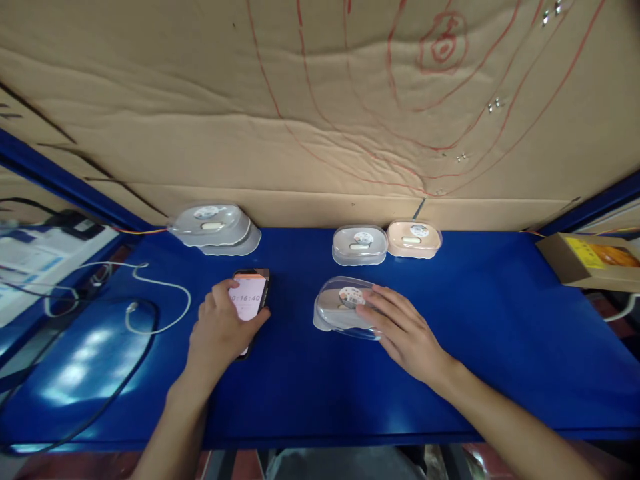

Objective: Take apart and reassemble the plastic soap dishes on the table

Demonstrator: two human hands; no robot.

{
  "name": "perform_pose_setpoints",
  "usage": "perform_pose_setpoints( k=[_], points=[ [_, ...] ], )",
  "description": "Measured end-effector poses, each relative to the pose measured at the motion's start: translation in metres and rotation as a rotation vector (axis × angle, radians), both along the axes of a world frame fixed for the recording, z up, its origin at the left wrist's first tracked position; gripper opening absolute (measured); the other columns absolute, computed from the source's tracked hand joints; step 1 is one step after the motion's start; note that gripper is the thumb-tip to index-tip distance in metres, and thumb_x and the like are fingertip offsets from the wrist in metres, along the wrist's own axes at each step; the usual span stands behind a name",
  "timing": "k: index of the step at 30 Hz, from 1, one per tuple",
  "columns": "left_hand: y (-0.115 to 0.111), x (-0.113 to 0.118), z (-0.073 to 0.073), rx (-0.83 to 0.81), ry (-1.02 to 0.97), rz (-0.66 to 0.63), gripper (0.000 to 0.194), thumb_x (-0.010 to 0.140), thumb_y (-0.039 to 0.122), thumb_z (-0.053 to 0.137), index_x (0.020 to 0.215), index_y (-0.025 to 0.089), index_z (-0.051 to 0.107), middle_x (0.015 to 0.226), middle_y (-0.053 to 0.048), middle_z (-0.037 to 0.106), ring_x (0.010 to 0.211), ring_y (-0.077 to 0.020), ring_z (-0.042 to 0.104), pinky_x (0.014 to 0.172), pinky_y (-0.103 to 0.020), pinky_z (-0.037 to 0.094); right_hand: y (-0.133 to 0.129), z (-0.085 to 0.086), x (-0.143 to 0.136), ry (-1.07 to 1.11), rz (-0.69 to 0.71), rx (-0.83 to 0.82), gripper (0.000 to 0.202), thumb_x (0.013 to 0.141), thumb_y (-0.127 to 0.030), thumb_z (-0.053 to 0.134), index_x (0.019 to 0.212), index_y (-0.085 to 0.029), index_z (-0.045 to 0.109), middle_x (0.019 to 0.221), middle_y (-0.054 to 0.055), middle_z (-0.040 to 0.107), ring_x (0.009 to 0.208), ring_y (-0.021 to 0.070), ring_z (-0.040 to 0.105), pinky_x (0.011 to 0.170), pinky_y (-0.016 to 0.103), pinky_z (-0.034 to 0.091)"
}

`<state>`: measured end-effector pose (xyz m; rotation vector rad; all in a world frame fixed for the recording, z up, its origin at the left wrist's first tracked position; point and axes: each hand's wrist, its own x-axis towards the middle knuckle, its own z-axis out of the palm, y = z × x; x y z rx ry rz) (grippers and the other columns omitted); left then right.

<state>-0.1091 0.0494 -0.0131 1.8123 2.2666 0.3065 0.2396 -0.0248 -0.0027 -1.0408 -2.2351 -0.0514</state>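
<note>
My left hand [220, 327] lies over a phone [250, 297] on the blue table. Its fingers are at the phone's left edge and the thumb at the right edge, so it is closed around the phone. The lit screen reads partly hidden digits ending in 16:40. My right hand [407, 330] grips the right side of a clear plastic lid [327, 291], fingers on top and thumb by the front edge. This lid sits askew over a grey, wavy-edged base [320, 323]. A round sticker shows on the lid near my fingertips.
Behind stand a grey lidded box [350, 253], a peach lidded box [405, 248] and stacked grey boxes [215, 230]. A white cable [187, 300] and a black cable [143, 363] cross the left side. Cardboard [300, 153] walls the back; a carton [575, 267] stands right.
</note>
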Motion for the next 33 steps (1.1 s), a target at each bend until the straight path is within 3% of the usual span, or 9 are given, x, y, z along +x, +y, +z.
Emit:
perform_pose_setpoints(
  k=[8,11,13,14,17,21,27,31,33],
  points=[
    [-0.011,0.015,0.018,-0.010,0.058,0.000,0.081,0.088,0.053,0.068,0.154,0.019,0.036,0.134,-0.023,0.060,0.130,-0.0495,0.059,0.099,-0.066,0.053,0.001,-0.001,-0.001,0.017,0.011,-0.010,0.050,0.103,-0.009,0.052,0.151,-0.022,0.055,0.143,0.010,0.069,0.146,0.0281,0.055,0.118,0.051,0.053],
    [-0.022,0.026,0.024,0.181,0.084,-0.076,0.087,0.091,0.056,0.067,0.162,0.021,0.032,0.151,-0.026,0.050,0.138,-0.0535,0.052,0.106,-0.073,0.045,0.001,-0.002,0.000,0.005,0.016,-0.014,0.048,0.103,-0.009,0.053,0.150,-0.021,0.056,0.143,0.011,0.069,0.145,0.0286,0.056,0.118,0.052,0.053],
    [-0.032,0.035,0.025,0.310,-0.055,-0.234,0.086,0.091,0.053,0.067,0.164,0.025,0.030,0.159,-0.022,0.045,0.144,-0.0484,0.048,0.112,-0.068,0.044,0.001,-0.003,0.001,0.000,0.020,-0.024,0.048,0.103,-0.009,0.053,0.150,-0.021,0.055,0.144,0.011,0.068,0.145,0.0290,0.056,0.118,0.053,0.053],
    [-0.036,0.040,0.024,0.307,-0.164,-0.338,0.087,0.092,0.051,0.068,0.165,0.028,0.027,0.161,-0.019,0.045,0.145,-0.0437,0.050,0.113,-0.063,0.047,0.001,-0.004,0.001,-0.005,0.023,-0.031,0.049,0.103,-0.010,0.053,0.151,-0.022,0.055,0.144,0.011,0.068,0.146,0.0292,0.055,0.118,0.053,0.053],
    [-0.047,0.055,0.017,0.049,-0.458,-0.566,0.104,0.087,0.045,0.077,0.168,0.040,0.011,0.164,-0.012,0.045,0.134,-0.0328,0.062,0.107,-0.052,0.056,0.000,-0.007,0.002,-0.027,0.050,-0.056,0.050,0.102,-0.012,0.055,0.151,-0.022,0.054,0.146,0.011,0.066,0.148,0.0304,0.052,0.119,0.055,0.051],
    [-0.047,0.069,0.004,-0.143,-0.630,-0.571,0.107,0.087,0.033,0.078,0.168,0.041,0.008,0.159,-0.012,0.050,0.127,-0.0294,0.067,0.106,-0.051,0.057,0.000,-0.007,0.001,-0.056,0.104,-0.127,0.052,0.098,-0.015,0.059,0.150,-0.019,0.053,0.152,0.014,0.060,0.151,0.0324,0.047,0.121,0.056,0.048],
    [-0.023,0.075,0.005,-0.203,-0.576,-0.706,0.113,0.081,0.036,0.085,0.168,0.030,0.012,0.164,-0.018,0.041,0.152,-0.0378,0.043,0.124,-0.062,0.038,0.002,-0.005,0.002,-0.081,0.121,-0.235,0.060,0.095,-0.024,0.065,0.152,-0.018,0.048,0.155,0.016,0.056,0.150,0.0353,0.047,0.118,0.058,0.050],
    [-0.012,0.082,0.007,-0.157,-0.593,-0.777,0.110,0.078,0.035,0.088,0.164,0.029,0.019,0.158,-0.017,0.045,0.147,-0.0365,0.048,0.122,-0.061,0.041,0.003,-0.007,0.005,-0.112,0.096,-0.243,0.062,0.097,-0.023,0.064,0.156,-0.018,0.044,0.156,0.018,0.055,0.151,0.0371,0.045,0.118,0.060,0.049],
    [-0.011,0.083,0.005,-0.073,-0.640,-0.800,0.097,0.080,0.028,0.085,0.159,0.030,0.029,0.149,-0.015,0.050,0.139,-0.0334,0.055,0.118,-0.058,0.046,0.003,-0.008,0.006,-0.089,0.100,-0.246,0.064,0.098,-0.022,0.062,0.158,-0.019,0.041,0.155,0.018,0.055,0.152,0.0358,0.044,0.118,0.059,0.048]
  ],
)
